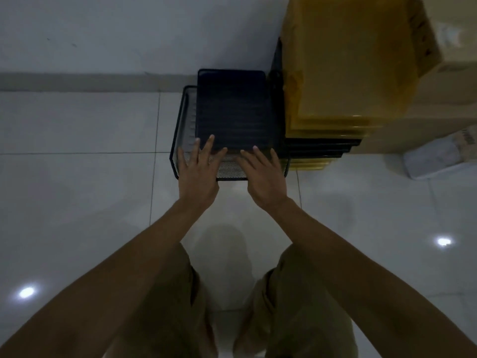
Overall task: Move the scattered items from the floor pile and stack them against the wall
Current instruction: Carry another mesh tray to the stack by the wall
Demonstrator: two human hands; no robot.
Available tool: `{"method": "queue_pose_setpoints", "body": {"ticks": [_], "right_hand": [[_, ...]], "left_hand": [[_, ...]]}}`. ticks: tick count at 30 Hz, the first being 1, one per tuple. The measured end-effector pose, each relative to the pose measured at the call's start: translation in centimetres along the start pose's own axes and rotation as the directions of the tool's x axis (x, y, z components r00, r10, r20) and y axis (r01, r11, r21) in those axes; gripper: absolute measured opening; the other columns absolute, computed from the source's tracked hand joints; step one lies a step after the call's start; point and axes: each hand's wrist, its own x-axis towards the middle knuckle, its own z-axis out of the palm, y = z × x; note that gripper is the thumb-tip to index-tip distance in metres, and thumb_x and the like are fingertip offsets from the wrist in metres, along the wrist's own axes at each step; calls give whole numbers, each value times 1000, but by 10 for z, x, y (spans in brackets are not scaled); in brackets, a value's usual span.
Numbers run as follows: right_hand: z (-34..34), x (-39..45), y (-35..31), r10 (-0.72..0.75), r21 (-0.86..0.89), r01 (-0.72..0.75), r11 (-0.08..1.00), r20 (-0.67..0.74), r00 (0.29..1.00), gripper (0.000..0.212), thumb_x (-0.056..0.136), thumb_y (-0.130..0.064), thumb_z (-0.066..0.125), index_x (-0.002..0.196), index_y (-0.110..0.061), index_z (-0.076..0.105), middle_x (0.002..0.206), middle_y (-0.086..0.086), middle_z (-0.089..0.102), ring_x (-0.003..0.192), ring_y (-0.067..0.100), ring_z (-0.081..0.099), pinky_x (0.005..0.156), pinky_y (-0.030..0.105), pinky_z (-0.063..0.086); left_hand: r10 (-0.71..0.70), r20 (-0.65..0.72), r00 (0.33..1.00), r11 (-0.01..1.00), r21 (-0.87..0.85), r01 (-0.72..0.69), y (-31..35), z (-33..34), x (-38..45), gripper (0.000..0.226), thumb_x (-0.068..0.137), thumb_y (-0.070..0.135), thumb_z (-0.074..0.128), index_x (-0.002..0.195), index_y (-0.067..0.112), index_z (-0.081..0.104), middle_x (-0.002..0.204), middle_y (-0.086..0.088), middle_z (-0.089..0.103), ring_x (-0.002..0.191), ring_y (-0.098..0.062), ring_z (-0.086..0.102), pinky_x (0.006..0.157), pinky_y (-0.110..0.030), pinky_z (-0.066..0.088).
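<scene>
Against the wall (129,34), my 2 hands lie flat with fingers spread: left hand (197,174) and right hand (263,177) press on the near edge of the black tray stack (233,109), gripping nothing. It sits in a mesh tray (180,130) on the floor (77,125), just beside the yellow stack (348,73). My worry: the black stack sits off-centre, toward the right of the mesh tray. Pushing unevenly could skew it, slide a layer, or knock the leaning yellow stack beside it.

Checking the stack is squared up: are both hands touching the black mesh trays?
Touching. The head view shows the left hand and right hand with straight fingers lying on the black mesh trays.
</scene>
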Motion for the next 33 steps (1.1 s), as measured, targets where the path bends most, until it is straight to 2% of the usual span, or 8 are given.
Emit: {"method": "queue_pose_setpoints", "body": {"ticks": [2, 8, 11, 13, 17, 22, 28, 33], "right_hand": [[39, 7, 9, -5, -25, 5, 1000, -20, 1000, 56, 83, -10, 31, 131, -19, 60, 136, 4, 58, 134, 34, 45, 112, 64, 22], [131, 13, 33, -21, -72, 16, 997, -77, 997, 59, 77, 1, 60, 132, -19, 57, 136, 2, 58, 137, 36, 40, 112, 69, 15], [159, 19, 38, 28, 2, -28, 1000, -22, 999, 63, 76, 6, 60, 133, -20, 56, 137, 5, 55, 137, 35, 40, 109, 67, 22], [170, 20, 50, 60, 59, -64, 996, 72, 996, 66, 80, 3, 61, 139, -25, 49, 144, 5, 47, 141, 33, 32, 111, 64, 20], [175, 19, 67, 63, 73, -80, 994, 214, 975, 72, 85, -11, 68, 146, -34, 39, 152, 3, 34, 144, 31, 22, 112, 62, 21], [176, 26, 59, 89, 93, -116, 989, 259, 962, 78, 78, -5, 67, 144, -35, 39, 149, 2, 35, 141, 30, 24, 109, 61, 27], [178, 40, 57, 133, -2, -139, 990, 299, 945, 88, 75, -13, 73, 148, -36, 30, 144, 6, 30, 138, 33, 25, 107, 63, 29], [180, 34, 59, 138, 20, -150, 989, 280, 950, 88, 75, -13, 73, 148, -37, 31, 142, 7, 31, 137, 33, 27, 106, 60, 34]], "left_hand": [[21, -30, 999, 1000, 6, -21, -8, 41, 9, 75, 76, 3, 66, 143, 23, 42, 158, -8, 22, 144, -36, 22, 113, -63, 4], [35, -57, 998, 999, -6, -35, -16, 144, 18, 64, 78, 6, 65, 139, 17, 47, 155, -12, 29, 142, -39, 25, 112, -67, 9], [-32, 22, 999, 997, -67, 33, -23, 177, 21, 67, 78, 7, 66, 140, 15, 43, 154, -16, 28, 142, -39, 23, 113, -63, 1], [3, 131, 991, 993, -114, 12, -28, 191, 28, 73, 81, 19, 68, 146, 17, 35, 156, -14, 23, 143, -36, 19, 113, -59, -5], [114, 241, 964, 980, -187, -69, -40, 195, 29, 80, 81, 26, 70, 149, 23, 29, 157, -12, 21, 143, -32, 19, 116, -50, 0], [140, 252, 958, 975, -201, -90, -52, 195, 31, 85, 73, 23, 76, 147, 24, 34, 154, -13, 28, 140, -27, 27, 114, -39, 8], [104, 275, 956, 988, -137, -68, -50, 196, 41, 90, 64, 27, 82, 143, 26, 39, 144, -10, 37, 130, -30, 36, 110, -43, 24], [52, 313, 948, 993, -114, -17, -44, 192, 41, 91, 61, 27, 83, 140, 29, 39, 142, -7, 36, 129, -29, 36, 114, -46, 15]]}}
